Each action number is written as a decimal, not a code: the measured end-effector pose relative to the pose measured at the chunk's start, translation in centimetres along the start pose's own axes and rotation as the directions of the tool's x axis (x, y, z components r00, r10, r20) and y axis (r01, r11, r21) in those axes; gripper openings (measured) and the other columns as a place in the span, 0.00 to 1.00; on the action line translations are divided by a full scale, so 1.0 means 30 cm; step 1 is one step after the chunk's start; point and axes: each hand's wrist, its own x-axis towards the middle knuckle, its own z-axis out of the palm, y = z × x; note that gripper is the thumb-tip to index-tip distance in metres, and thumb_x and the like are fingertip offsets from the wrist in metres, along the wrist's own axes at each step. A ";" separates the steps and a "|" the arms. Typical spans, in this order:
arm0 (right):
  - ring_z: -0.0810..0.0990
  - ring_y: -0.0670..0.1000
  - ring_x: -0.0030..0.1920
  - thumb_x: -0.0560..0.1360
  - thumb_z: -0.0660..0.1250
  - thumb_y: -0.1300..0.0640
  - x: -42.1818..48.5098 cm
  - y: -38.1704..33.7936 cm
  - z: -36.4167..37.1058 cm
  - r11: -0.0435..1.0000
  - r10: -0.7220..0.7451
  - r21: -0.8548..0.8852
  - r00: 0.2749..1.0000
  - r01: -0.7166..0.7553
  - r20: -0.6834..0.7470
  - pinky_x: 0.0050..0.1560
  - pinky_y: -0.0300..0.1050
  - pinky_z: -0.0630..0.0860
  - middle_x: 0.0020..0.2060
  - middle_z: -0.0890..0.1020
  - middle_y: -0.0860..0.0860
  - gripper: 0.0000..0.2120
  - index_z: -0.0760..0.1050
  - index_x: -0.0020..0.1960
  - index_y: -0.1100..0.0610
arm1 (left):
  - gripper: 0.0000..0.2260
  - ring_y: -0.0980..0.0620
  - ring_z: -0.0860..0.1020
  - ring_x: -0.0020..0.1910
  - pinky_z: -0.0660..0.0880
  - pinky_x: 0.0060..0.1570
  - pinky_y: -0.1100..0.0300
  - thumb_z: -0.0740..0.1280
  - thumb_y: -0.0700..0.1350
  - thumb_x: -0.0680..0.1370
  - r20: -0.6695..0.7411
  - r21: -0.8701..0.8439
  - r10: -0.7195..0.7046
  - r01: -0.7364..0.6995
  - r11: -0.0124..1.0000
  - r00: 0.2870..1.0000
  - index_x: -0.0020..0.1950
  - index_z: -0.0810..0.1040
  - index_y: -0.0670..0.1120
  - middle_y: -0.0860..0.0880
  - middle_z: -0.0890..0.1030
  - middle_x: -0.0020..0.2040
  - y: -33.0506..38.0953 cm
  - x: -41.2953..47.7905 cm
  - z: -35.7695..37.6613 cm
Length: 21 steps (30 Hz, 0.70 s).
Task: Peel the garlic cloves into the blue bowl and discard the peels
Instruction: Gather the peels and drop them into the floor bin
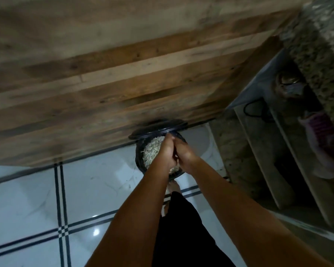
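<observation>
**My hands over the bin**

I am looking down. My black clothes [181, 237] are nearest, and my foot [174, 186] stands on the white floor [27, 209] with dark lines. My two arms reach out. My left hand [165, 155] and right hand [187, 153] touch each other, right over a dark round bin [138, 158]. My fingers point down and are hidden, so I cannot tell if they hold anything. The bin is full of pale peels [152, 149]. Its lid [158, 130] is up at the back, by a wood wall [123, 64]. Shelves [268, 151] are on the right.
</observation>
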 end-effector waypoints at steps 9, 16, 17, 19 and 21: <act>0.75 0.52 0.39 0.78 0.59 0.67 -0.426 -0.105 -0.366 0.780 -0.280 0.464 0.898 0.419 -0.341 0.44 0.44 0.73 0.40 0.78 0.55 0.08 0.72 0.57 0.63 | 0.08 0.49 0.76 0.46 0.72 0.47 0.60 0.58 0.43 0.81 0.217 0.036 0.244 -0.257 0.966 0.945 0.56 0.74 0.43 0.47 0.77 0.46 -0.008 -0.340 0.221; 0.78 0.50 0.34 0.78 0.59 0.65 -0.923 -0.035 -0.840 0.379 -0.279 0.545 0.654 0.748 -0.704 0.39 0.41 0.75 0.37 0.79 0.53 0.06 0.73 0.47 0.59 | 0.08 0.61 0.73 0.21 0.66 0.20 0.70 0.60 0.41 0.80 0.584 0.217 0.272 -0.470 0.856 0.765 0.41 0.74 0.46 0.49 0.76 0.35 -0.241 -0.710 0.707; 0.78 0.50 0.34 0.78 0.59 0.65 -0.993 0.004 -0.909 0.334 -0.260 0.528 0.614 0.781 -0.745 0.37 0.40 0.75 0.36 0.79 0.53 0.06 0.73 0.46 0.58 | 0.09 0.61 0.73 0.20 0.66 0.20 0.70 0.59 0.41 0.80 0.646 0.231 0.247 -0.493 0.839 0.723 0.41 0.74 0.46 0.49 0.75 0.35 -0.301 -0.775 0.772; 0.78 0.50 0.35 0.78 0.60 0.65 -1.114 0.087 -1.039 0.250 -0.217 0.485 0.537 0.838 -0.815 0.34 0.39 0.76 0.38 0.79 0.53 0.05 0.73 0.46 0.58 | 0.09 0.61 0.73 0.20 0.66 0.22 0.69 0.58 0.41 0.80 0.739 0.235 0.193 -0.515 0.824 0.646 0.41 0.74 0.46 0.49 0.75 0.35 -0.426 -0.891 0.896; 0.78 0.51 0.36 0.77 0.61 0.66 -1.234 0.188 -1.164 0.186 -0.169 0.432 0.462 0.882 -0.871 0.34 0.39 0.77 0.39 0.80 0.54 0.05 0.74 0.46 0.58 | 0.09 0.60 0.74 0.23 0.67 0.23 0.68 0.59 0.42 0.80 0.808 0.268 0.121 -0.542 0.797 0.577 0.41 0.74 0.46 0.49 0.75 0.35 -0.568 -0.997 1.006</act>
